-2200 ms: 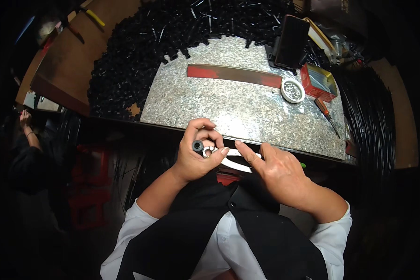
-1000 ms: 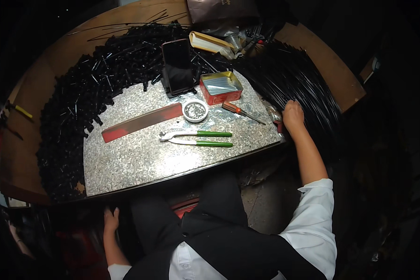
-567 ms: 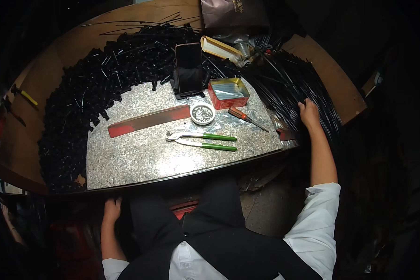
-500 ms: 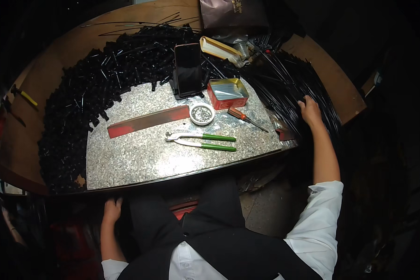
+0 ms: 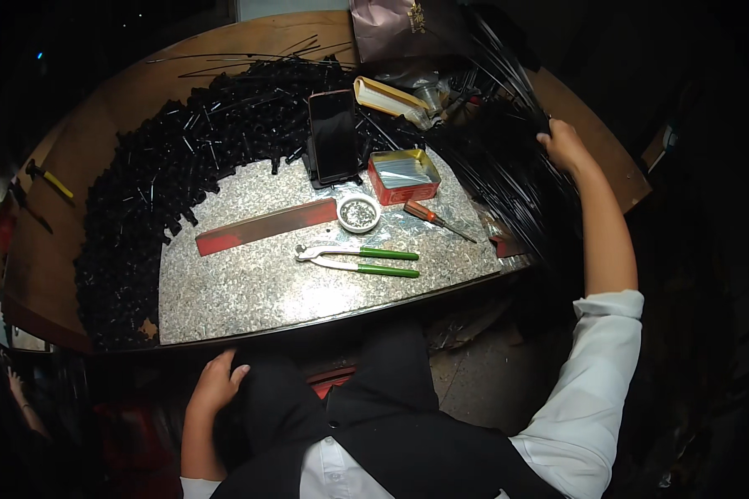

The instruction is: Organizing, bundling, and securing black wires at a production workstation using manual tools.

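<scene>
Right hand: from my distant seat I see the right hand [image 5: 564, 148] closed, thumb against fingers, on several long, thin, shiny black rods [image 5: 516, 76]; I cannot count them in the dark.
Held rods: they run from the hand away from the body and to its left, passing beside a dark purple-brown paper bag [image 5: 391, 37]; I cannot tell whether they touch it.
Rod heap: a broad heap of similar black rods [image 5: 508, 195] lies just left of the hand and nearer the body.
Snag: I judge that crossed rods could hook the held ones and drag neighbours along if pulled sideways.
Slip: smooth, slender rods could slide apart if the pinch were uneven.
Sweep: with such length, a quick turn leftward could knock the upright black phone [image 5: 333, 137] or tip the small round white bowl of shiny bits [image 5: 359, 229].
Left of the right hand, nearer the body: a red rectangular metal tin of thin sticks [image 5: 401, 195], an orange-handled screwdriver [image 5: 424, 213], then green-handled metal pincers [image 5: 386, 254].
Left hand: well apart, below the near edge of the speckled grey slab [image 5: 241, 291], half unfolded, thumb spread; I see nothing in it [image 5: 216, 382].
</scene>
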A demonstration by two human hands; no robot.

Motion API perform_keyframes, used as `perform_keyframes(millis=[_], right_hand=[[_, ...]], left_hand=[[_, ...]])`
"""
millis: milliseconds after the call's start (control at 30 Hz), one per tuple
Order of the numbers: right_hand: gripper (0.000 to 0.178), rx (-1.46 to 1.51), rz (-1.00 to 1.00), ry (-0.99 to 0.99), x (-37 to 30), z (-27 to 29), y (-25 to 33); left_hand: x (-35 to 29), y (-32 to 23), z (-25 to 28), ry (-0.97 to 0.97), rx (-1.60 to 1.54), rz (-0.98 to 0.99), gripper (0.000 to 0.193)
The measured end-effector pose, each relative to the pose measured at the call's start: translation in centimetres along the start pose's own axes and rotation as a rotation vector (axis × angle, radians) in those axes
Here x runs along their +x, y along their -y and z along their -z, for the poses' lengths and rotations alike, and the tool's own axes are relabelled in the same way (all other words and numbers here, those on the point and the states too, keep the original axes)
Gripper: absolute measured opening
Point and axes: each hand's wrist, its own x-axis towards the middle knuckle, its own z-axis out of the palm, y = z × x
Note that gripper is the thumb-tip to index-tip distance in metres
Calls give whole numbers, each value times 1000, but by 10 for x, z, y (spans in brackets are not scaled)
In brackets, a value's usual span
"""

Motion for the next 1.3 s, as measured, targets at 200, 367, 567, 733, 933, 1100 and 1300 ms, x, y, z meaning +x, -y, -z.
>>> perform_keyframes(millis=[200,367,567,733,933,1100,1300], right_hand=[[31,221,-171,12,-5,31,37],[37,477,-101,47,-30,41,79],[36,756,41,239,-63,28,139],[34,956,193,542,-105,5,198],[35,702,379,996,-139,-26,261],[33,664,496,968,-144,-41,286],[29,757,567,997,-143,-35,291]], left_hand=[[-7,-36,18,-61,8,-176,44],[-12,-67,46,-93,-90,-247,36],[-8,-90,80,-317,-157,-442,30],[16,-97,117,-552,-351,-505,58],[37,-119,129,-198,-975,-788,97],[24,-118,133,-385,-1002,-909,100],[22,-100,142,-553,-1700,-816,92]])
